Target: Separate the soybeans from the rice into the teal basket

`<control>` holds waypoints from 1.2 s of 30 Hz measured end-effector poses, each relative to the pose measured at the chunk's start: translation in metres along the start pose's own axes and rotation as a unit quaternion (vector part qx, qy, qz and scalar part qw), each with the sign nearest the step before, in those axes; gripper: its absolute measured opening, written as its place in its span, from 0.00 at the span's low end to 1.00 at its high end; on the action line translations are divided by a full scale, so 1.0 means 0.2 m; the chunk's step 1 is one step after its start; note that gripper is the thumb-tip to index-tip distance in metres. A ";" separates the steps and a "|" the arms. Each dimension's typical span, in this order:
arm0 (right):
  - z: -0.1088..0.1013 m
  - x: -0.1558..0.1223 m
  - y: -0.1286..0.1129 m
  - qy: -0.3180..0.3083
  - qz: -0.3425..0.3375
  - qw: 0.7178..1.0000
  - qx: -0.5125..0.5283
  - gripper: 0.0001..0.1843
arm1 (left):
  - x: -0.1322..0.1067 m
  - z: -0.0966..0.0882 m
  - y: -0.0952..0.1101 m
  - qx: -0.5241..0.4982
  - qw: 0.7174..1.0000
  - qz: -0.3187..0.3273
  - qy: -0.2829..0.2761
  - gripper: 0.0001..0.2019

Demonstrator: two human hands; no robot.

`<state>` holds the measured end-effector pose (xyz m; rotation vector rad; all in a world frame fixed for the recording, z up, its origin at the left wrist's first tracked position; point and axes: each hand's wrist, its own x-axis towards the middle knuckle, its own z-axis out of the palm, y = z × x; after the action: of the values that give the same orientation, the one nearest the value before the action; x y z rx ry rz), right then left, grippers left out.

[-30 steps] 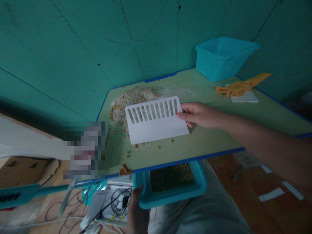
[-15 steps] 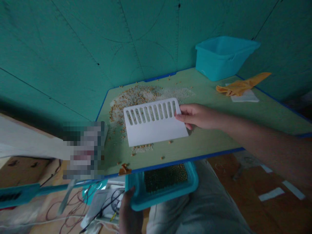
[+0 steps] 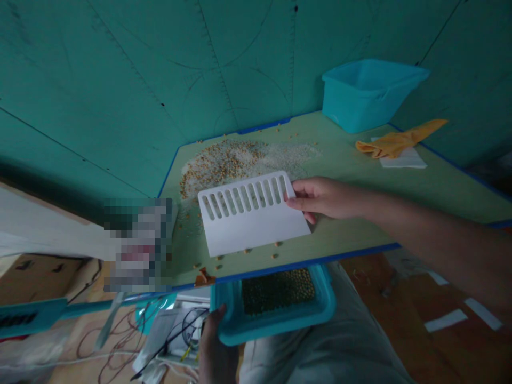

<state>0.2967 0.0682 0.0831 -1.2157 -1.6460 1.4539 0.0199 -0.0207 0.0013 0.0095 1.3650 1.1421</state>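
My right hand (image 3: 314, 197) grips the right end of a white slotted plastic scraper (image 3: 256, 229), thumb on top. The scraper lies low over the table, its slots toward the wall. Beyond it spreads a heap of yellow beans and white grains (image 3: 228, 160), and a few loose beans (image 3: 277, 244) lie on its near side. Below the table's front edge, my left hand (image 3: 218, 341) holds a blue plastic bin (image 3: 276, 332) by its left rim. Beans cover part of the bin's floor. The fingers under the rim are hidden.
At the table's (image 3: 352, 229) back right stands another blue bin (image 3: 356, 106). An orange glove (image 3: 396, 144) rests on a white cloth (image 3: 404, 159). A brown clip (image 3: 205, 277) sits on the front edge. Cables and a cardboard box (image 3: 38, 285) are on the floor at left.
My right hand has drawn the scraper toward the front edge, and the small pile before it is now mostly out of sight. The lower bin has shifted slightly right.
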 end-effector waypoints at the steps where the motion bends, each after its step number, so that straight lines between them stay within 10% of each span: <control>1: 0.00 0.00 0.00 -0.003 -0.002 1.000 0.004 0.07 | 0.00 0.00 0.00 -0.002 1.000 0.000 0.002 0.05; 36: 0.02 -0.06 -0.05 -0.163 0.072 0.982 0.055 0.06 | 0.03 -0.01 -0.03 -0.006 0.999 0.014 -0.031 0.05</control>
<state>0.2952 0.0556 0.0941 -1.0977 -1.6868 1.8912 0.0202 -0.0220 -0.0067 0.0557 1.3060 1.1640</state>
